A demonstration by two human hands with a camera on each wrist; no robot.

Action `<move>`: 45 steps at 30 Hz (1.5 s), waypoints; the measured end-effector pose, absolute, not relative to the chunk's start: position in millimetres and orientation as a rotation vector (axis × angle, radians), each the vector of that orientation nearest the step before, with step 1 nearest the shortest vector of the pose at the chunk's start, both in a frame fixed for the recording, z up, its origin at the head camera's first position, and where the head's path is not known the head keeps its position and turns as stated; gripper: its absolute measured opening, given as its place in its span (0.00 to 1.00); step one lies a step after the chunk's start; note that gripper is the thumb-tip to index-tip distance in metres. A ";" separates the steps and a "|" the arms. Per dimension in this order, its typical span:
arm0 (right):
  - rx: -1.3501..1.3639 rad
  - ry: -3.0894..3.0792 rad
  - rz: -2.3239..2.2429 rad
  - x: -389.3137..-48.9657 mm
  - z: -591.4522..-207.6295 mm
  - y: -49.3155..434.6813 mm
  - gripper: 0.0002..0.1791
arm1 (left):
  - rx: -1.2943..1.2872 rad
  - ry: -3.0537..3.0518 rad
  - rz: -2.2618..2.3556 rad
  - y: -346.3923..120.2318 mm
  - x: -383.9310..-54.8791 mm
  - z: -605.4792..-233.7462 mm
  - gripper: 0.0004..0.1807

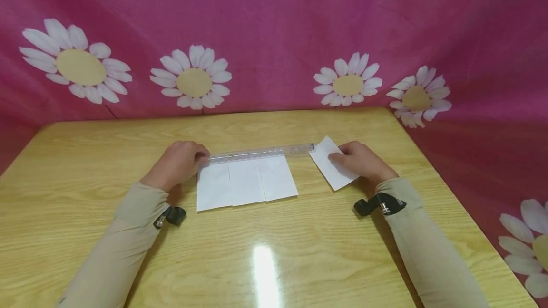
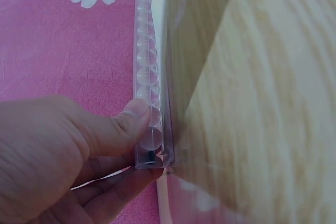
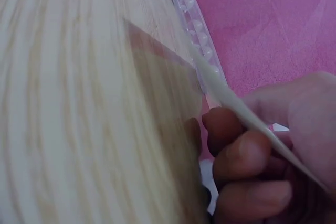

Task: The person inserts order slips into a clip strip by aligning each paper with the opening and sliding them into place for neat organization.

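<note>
A long clear plastic ruler (image 1: 257, 154) with a row of round shapes along it lies across the table. My left hand (image 1: 181, 164) holds its left end, and in the left wrist view the thumb (image 2: 135, 109) is on top with fingers beneath. Below the ruler, three white paper pieces (image 1: 246, 182) lie side by side, their upper edges against or under it. At the ruler's right end my right hand (image 1: 364, 161) pinches another white paper piece (image 1: 329, 168), tilted. That paper (image 3: 247, 116) appears edge-on between thumb and fingers in the right wrist view.
The wooden table (image 1: 214, 260) has a shiny surface with a bright light reflection near its front. A pink cloth (image 1: 274, 37) with daisies hangs behind it and along the right side. Both sleeves carry a black wrist strap (image 1: 387, 203).
</note>
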State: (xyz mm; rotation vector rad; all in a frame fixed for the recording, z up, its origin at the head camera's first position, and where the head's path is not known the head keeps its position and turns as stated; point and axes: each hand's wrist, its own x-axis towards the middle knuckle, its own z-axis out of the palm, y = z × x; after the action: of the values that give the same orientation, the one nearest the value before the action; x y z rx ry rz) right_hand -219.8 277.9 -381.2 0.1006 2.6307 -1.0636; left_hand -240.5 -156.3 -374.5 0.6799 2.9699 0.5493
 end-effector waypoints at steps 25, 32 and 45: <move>-0.014 2.716 -0.896 -218.2 -385.1 273.5 0.24 | 0.646 2.965 0.578 -157.9 -240.9 -377.5 0.10; -0.070 2.701 -0.964 -216.7 -386.6 272.9 0.22 | 0.688 2.975 0.603 -158.3 -240.6 -379.8 0.09; -0.084 2.764 -0.842 -216.1 -388.2 269.0 0.19 | 0.665 2.970 0.630 -157.7 -241.3 -379.3 0.09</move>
State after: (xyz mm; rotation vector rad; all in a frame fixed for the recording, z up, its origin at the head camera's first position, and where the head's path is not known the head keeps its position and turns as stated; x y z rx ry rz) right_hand -216.1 269.0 -388.2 -0.0836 2.7640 -0.8419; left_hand -241.3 -157.7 -379.3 0.6646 2.9697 0.6302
